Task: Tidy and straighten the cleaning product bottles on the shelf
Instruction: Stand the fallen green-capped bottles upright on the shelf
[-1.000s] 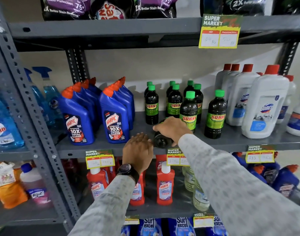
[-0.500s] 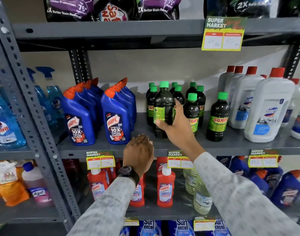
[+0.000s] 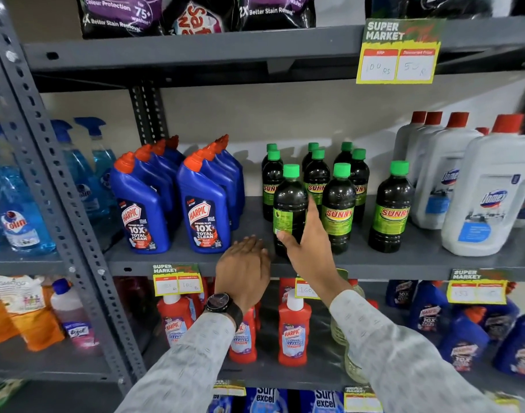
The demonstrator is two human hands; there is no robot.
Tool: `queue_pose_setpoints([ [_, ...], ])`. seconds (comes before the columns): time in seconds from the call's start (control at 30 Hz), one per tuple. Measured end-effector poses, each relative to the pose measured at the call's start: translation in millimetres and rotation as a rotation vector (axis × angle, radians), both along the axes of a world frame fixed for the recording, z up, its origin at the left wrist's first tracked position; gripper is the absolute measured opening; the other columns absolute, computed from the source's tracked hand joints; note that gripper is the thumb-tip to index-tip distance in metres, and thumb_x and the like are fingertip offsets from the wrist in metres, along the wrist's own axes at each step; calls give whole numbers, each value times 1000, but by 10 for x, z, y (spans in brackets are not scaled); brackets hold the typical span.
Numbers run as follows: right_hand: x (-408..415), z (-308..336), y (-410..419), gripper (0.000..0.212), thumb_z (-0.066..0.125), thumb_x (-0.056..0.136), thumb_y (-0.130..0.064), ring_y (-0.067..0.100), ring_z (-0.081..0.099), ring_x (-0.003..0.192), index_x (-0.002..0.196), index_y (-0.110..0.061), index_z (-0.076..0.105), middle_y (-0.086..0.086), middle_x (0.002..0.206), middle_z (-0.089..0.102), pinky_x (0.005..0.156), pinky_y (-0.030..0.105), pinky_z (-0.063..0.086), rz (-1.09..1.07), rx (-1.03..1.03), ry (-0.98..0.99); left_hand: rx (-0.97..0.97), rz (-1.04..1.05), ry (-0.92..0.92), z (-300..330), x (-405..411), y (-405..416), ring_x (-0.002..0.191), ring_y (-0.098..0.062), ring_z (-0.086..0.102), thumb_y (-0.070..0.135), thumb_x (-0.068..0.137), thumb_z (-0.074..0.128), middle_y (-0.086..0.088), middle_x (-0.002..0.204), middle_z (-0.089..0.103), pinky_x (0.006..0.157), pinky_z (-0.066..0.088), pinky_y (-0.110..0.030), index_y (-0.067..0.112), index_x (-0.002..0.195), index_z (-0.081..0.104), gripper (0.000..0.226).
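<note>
A dark bottle with a green cap [image 3: 288, 201] stands upright at the front of the middle shelf [image 3: 419, 260], its label's back side turned toward me. My right hand [image 3: 310, 248] grips its lower half, thumb on the front and fingers around the right side. Several matching dark Sunny bottles [image 3: 338, 210] stand in rows beside and behind it, and one [image 3: 390, 208] stands apart to the right. My left hand [image 3: 243, 266] lies palm down on the shelf's front edge, just left of the held bottle, holding nothing.
Blue Harpic bottles [image 3: 206, 210] fill the shelf's left part and white Domex bottles [image 3: 487, 192] its right. Blue spray bottles [image 3: 20, 204] stand beyond the grey upright [image 3: 55, 186]. Red Harpic bottles [image 3: 294, 329] stand on the shelf below. Price tags [image 3: 398, 52] hang from shelf edges.
One second ago the dark bottle lay on its side under my right hand. It has been lifted upright and set down at the front of the row. My left hand stayed on the edge.
</note>
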State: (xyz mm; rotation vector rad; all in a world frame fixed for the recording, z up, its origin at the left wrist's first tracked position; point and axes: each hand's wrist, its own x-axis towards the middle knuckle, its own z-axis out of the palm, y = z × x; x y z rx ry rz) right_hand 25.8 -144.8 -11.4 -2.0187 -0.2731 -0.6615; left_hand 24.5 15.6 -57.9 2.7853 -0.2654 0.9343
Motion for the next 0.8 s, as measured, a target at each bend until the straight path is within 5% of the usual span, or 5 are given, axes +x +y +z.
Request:
queue_pose_setpoints([
  [0.17, -48, -41, 27, 101, 73, 93, -43, 24, 41, 143, 165, -16, 7, 8, 157, 41, 115, 45, 37, -39, -34, -17, 0, 0, 17, 17, -18, -6, 130, -17, 59, 38, 104, 29, -5, 139, 64, 114, 40, -34, 14, 132, 65, 52],
  [0.27, -105, -61, 91, 115, 75, 82, -64, 30, 49, 133, 164, -15, 9, 11, 149, 44, 103, 46, 43, -179, -116, -41, -7, -6, 11, 29, -38, -3, 128, -19, 60, 38, 103, 29, -6, 137, 66, 112, 42, -35, 14, 132, 64, 52],
  [0.43, -89, -67, 136, 106, 88, 75, -49, 30, 61, 116, 153, -15, 25, 7, 138, 50, 87, 35, 48, -272, -121, -85, 3, -8, 21, 34, -42, -4, 130, -19, 59, 38, 104, 28, -7, 139, 64, 115, 40, -36, 14, 133, 64, 52],
  [0.63, -49, -119, 54, 85, 82, 85, -17, 19, 56, 129, 155, -19, 33, -1, 140, 59, 101, 26, 40, -119, 41, -33, -4, -5, 37, 25, -36, -4, 135, -17, 54, 41, 104, 22, -5, 144, 60, 117, 37, -34, 15, 136, 62, 57],
  [0.8, -49, -33, 88, 96, 88, 74, -46, 22, 55, 125, 150, -17, 36, 3, 138, 56, 101, 37, 44, -189, -16, -28, -6, -10, 40, 37, -43, -3, 133, -18, 56, 40, 104, 26, -5, 143, 61, 116, 39, -35, 16, 138, 60, 54],
])
